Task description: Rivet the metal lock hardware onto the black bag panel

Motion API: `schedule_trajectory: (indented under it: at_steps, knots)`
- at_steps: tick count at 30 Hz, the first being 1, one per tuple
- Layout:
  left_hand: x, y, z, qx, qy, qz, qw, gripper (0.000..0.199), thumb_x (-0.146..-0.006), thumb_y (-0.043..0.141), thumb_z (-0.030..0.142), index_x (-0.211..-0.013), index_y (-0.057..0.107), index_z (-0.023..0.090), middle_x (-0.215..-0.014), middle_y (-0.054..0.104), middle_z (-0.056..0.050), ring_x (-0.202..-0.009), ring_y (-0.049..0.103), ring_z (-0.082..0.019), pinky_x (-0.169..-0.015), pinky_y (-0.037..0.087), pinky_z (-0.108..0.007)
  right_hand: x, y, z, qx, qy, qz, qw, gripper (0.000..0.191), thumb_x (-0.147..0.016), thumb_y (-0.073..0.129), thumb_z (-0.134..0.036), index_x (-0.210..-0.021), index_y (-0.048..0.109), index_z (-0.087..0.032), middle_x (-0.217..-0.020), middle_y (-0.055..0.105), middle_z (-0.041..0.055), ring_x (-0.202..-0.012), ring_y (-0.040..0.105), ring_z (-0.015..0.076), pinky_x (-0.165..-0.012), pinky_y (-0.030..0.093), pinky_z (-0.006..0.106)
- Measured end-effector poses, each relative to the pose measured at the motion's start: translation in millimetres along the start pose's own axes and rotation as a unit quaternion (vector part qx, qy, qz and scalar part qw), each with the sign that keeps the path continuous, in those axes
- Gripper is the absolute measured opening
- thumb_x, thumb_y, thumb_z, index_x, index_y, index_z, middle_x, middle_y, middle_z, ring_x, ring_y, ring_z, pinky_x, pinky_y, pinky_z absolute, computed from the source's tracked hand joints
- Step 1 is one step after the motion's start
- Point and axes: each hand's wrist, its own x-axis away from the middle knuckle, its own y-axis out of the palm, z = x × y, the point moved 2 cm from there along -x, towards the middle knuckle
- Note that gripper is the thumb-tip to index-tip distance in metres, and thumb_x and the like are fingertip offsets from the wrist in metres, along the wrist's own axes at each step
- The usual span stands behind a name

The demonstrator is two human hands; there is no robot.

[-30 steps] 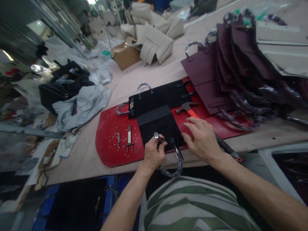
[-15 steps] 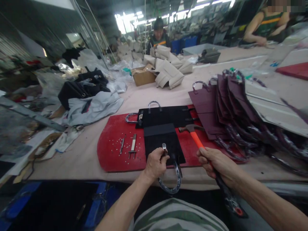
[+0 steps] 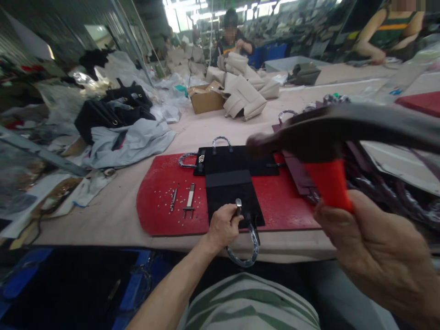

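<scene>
My left hand (image 3: pixel 223 225) is closed round a short metal punch (image 3: pixel 238 205), held upright on the black bag piece (image 3: pixel 228 192) beside its wrapped handle (image 3: pixel 253 250). My right hand (image 3: pixel 374 247) grips a claw hammer (image 3: pixel 326 183) by its orange-red handle, raised close to the camera, its dark head blurred. The black piece lies open on a red board (image 3: pixel 154 192). To its left on the board are a forked metal tool (image 3: pixel 190 200), a thin metal rod (image 3: pixel 174 199) and several tiny studs.
Purple bag pieces (image 3: pixel 297 172) lie at the right, partly behind the hammer. Farther back are a cardboard box (image 3: pixel 206 101) and beige pieces (image 3: pixel 245 98). Grey cloth (image 3: pixel 130 144) and black bags (image 3: pixel 99 117) lie at the left. Two people work across the tables.
My right hand has lifted the hammer up and to the right, much nearer the camera. My left hand still holds the punch at about the same place on the black piece.
</scene>
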Motion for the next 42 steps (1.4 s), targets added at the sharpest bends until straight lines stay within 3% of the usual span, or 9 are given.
schedule_trajectory:
  at_steps: [5,13,18,23,26,30,33,38,42]
  knots:
    - [0,0.4,-1,-0.005,0.007,-0.01,1.0,0.01,-0.085,0.058,0.011,-0.089,0.062,0.019,-0.085,0.068,-0.006,-0.082,0.067,-0.021,-0.076,0.054,-0.032,7,12,8,-0.008,0.009,-0.116,0.993,0.048,-0.096,0.032,-0.064,-0.072,0.048,-0.027,-0.05,0.049,0.0008,-0.041,0.037,0.0162,-0.048,0.02,0.034]
    - [1,-1.3,-2,0.003,-0.01,-0.018,1.0,0.009,-0.086,0.06,0.013,-0.092,0.064,0.02,-0.089,0.07,-0.006,-0.084,0.067,-0.02,-0.078,0.054,-0.032,-8,62,78,-0.069,0.2,-0.176,0.961,0.04,-0.098,0.032,-0.047,-0.073,0.052,-0.023,-0.058,0.052,0.0007,-0.046,0.046,0.0166,-0.046,0.035,0.029]
    - [1,-6.3,-2,0.006,0.003,-0.025,1.0,0.008,-0.089,0.059,0.017,-0.093,0.065,0.02,-0.086,0.07,-0.005,-0.082,0.068,-0.019,-0.078,0.055,-0.031,-17,97,72,0.134,0.03,-0.021,0.99,0.033,-0.097,0.043,-0.031,-0.115,0.064,-0.012,-0.118,0.064,0.0197,-0.104,0.061,0.0317,-0.088,0.049,0.045]
    - [4,-4.6,-3,0.008,0.004,-0.035,0.999,0.01,-0.089,0.059,0.02,-0.096,0.067,0.02,-0.09,0.072,-0.006,-0.086,0.07,-0.02,-0.082,0.057,-0.032,-11,146,41,0.055,-0.103,-0.068,0.991,0.056,-0.088,0.062,-0.037,-0.138,0.056,-0.011,-0.148,0.05,0.0192,-0.133,0.045,0.0367,-0.109,0.038,0.053]
    - [1,-9.7,-7,0.102,-0.11,0.014,0.989,0.012,-0.091,0.061,0.029,-0.095,0.066,0.019,-0.088,0.073,-0.005,-0.081,0.072,-0.019,-0.078,0.06,-0.032,-6,163,37,0.062,-0.092,-0.072,0.991,0.06,-0.086,0.062,-0.035,-0.141,0.054,-0.013,-0.153,0.047,0.018,-0.138,0.04,0.0389,-0.113,0.031,0.057]
    - [-8,-50.5,-25,0.219,-0.264,0.14,0.929,0.032,-0.088,0.066,0.047,-0.099,0.062,0.016,-0.083,0.072,-0.004,-0.071,0.073,-0.018,-0.067,0.062,-0.031,-4,165,40,0.057,-0.087,-0.075,0.992,0.06,-0.087,0.061,-0.037,-0.143,0.054,-0.013,-0.154,0.046,0.0165,-0.139,0.039,0.0375,-0.115,0.029,0.056]
    - [-15,-106.1,-50,0.128,-0.305,0.143,0.933,0.035,-0.082,0.07,0.047,-0.095,0.064,0.016,-0.072,0.07,-0.001,-0.061,0.07,-0.018,-0.06,0.058,-0.028,-5,163,40,0.057,-0.084,-0.077,0.992,0.06,-0.088,0.061,-0.037,-0.142,0.054,-0.013,-0.154,0.046,0.016,-0.139,0.039,0.0366,-0.116,0.028,0.055]
    - [-12,-183.3,-92,-0.253,-0.388,0.007,0.886,0.027,-0.087,0.057,0.04,-0.081,0.065,0.015,-0.071,0.072,-0.007,-0.069,0.07,-0.023,-0.062,0.052,-0.028,-6,168,43,0.067,-0.1,-0.054,0.991,0.058,-0.089,0.06,-0.036,-0.141,0.055,-0.013,-0.153,0.047,0.0165,-0.137,0.041,0.0358,-0.115,0.03,0.055]
    - [-3,-198.1,-102,-0.399,-0.404,-0.078,0.819,0.024,-0.089,0.057,0.036,-0.079,0.067,0.017,-0.084,0.075,-0.014,-0.089,0.071,-0.031,-0.075,0.051,-0.034,-6,176,48,0.088,-0.121,-0.021,0.989,0.053,-0.091,0.055,-0.037,-0.139,0.056,-0.014,-0.151,0.048,0.0159,-0.136,0.043,0.0365,-0.113,0.032,0.056]
